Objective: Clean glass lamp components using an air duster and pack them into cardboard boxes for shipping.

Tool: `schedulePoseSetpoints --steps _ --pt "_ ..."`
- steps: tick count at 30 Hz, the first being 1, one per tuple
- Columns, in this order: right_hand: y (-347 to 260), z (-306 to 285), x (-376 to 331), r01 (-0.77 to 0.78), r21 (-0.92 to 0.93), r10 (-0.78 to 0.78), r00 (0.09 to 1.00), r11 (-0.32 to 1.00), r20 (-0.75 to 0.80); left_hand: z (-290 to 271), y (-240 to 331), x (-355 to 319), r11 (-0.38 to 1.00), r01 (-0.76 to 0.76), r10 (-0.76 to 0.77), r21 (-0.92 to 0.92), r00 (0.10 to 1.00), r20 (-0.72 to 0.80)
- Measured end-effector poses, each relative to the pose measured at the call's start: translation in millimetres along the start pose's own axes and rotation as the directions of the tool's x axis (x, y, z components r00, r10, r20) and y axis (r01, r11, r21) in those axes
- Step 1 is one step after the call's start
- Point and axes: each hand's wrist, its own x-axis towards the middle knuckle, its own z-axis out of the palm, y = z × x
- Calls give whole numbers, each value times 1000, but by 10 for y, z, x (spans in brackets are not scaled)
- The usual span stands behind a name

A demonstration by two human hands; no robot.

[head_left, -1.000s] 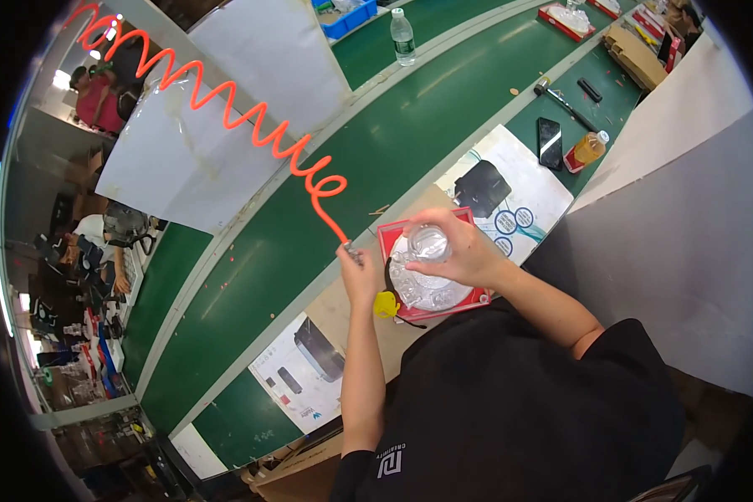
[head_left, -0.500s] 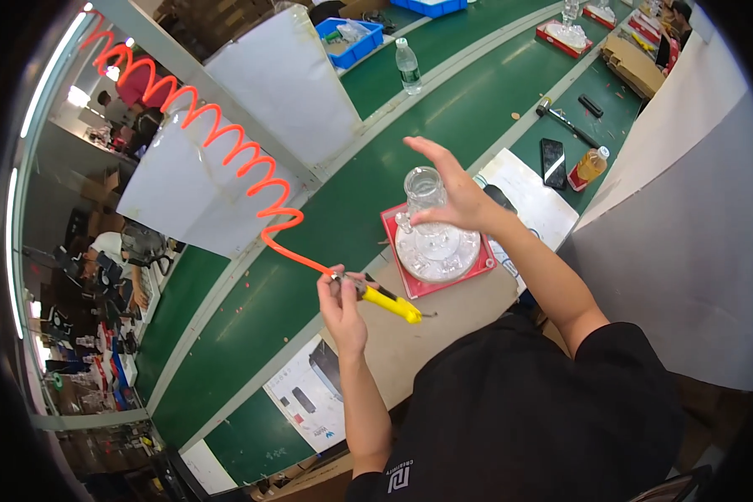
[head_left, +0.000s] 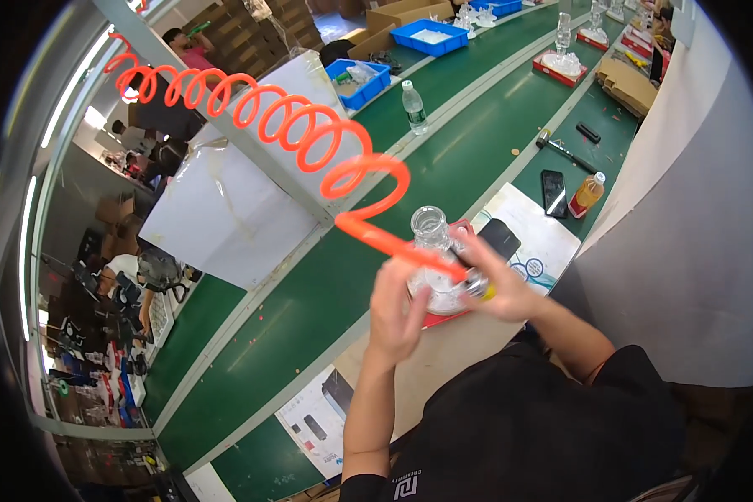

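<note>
A clear glass vessel (head_left: 433,251) with a round open neck stands upright on a red tray (head_left: 448,314) near the middle of the workbench, just right of centre in the view. The right hand (head_left: 498,280) reaches in from four o'clock of the vessel and closes around a yellow-tipped air tool (head_left: 477,287) held against the vessel's base; its fingers are curled on the tool. The left hand (head_left: 397,309) hovers at eight o'clock of the vessel, fingers loosely spread and blurred, holding nothing that can be made out. An orange coiled hose (head_left: 293,125) runs from the tool toward ten o'clock, spiralling up to the top left. At two o'clock of the vessel a white printed sheet (head_left: 544,243) lies on the bench, with a dark phone (head_left: 554,192) and a small bottle of amber liquid (head_left: 588,194) beyond it. At twelve o'clock, across the green conveyor belt (head_left: 309,309), stands a clear water bottle (head_left: 412,106), and further off blue bins (head_left: 431,35). A second printed sheet (head_left: 318,418) lies at seven o'clock.
</note>
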Motion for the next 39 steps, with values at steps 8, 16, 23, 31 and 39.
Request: schedulePoseSetpoints --steps 8,16,23,31,39 --pt "-1061 -436 317 305 332 -272 952 893 -144 527 -753 331 974 225 -225 -14 974 7" --pt "-1113 -218 511 328 375 -275 943 867 -189 634 -856 315 961 274 -276 -37 958 -78" --pt "-1063 -192 562 386 365 -310 917 847 -252 624 -851 248 969 246 -249 -38 959 -138" --pt "-967 -256 506 399 374 -309 909 837 -278 633 -807 185 965 251 -260 -76 952 -158" --pt "-869 -301 456 345 418 -230 925 840 -301 556 -812 194 966 250 -227 64 941 -250"
